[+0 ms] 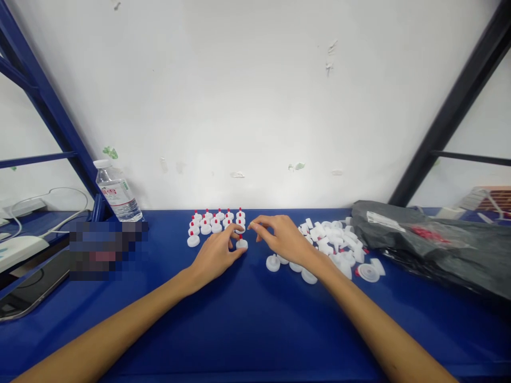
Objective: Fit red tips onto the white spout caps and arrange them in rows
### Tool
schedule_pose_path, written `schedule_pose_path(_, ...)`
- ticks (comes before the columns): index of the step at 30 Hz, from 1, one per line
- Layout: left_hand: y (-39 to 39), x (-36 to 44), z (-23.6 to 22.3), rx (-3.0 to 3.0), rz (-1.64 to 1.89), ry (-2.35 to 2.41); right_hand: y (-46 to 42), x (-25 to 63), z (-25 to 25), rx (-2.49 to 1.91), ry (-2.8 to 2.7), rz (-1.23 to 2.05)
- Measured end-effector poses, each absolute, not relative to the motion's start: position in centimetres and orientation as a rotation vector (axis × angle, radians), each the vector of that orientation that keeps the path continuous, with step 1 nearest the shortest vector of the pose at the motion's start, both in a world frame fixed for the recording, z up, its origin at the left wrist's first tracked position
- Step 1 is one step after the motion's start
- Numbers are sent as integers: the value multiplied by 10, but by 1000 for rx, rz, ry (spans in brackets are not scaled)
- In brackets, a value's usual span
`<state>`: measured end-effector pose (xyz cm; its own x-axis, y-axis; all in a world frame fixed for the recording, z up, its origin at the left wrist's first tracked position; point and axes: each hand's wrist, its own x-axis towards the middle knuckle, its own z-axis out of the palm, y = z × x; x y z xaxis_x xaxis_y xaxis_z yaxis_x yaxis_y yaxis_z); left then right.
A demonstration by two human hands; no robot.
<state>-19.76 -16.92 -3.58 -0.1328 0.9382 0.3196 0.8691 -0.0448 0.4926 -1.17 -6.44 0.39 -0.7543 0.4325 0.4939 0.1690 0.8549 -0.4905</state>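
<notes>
My left hand (215, 250) has its thumb and a finger around a white round cap (241, 244) with a red tip, which stands upright on the blue table. Just to the right, my right hand (279, 236) is raised with thumb and finger pinched together. Whatever its fingertips hold, if anything, is too small to make out. Behind my left hand stand several white caps with red tips (205, 227), set in rows. Several white caps without visible red tips (273, 263) lie below my right wrist, partly covered by the forearm.
A pile of loose white plastic parts (335, 239) lies right of my right hand, beside a grey plastic bag (431, 244) with red pieces. At the left are a water bottle (117, 194), a phone (35, 284) and a white power strip (22, 250). A wall rises behind.
</notes>
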Motion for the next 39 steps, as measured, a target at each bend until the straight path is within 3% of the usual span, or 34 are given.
schedule_pose_path(21,-168,-207,-29,2039,727,2243,-65,-13,2,-451,-2439,524)
schedule_pose_path(31,-173,-235,-18,1910,385,2538,-65,-12,2,-451,-2460,496)
schedule_pose_path(39,-185,-186,-21,2284,455,2521,-64,-12,3,-446,-2453,473)
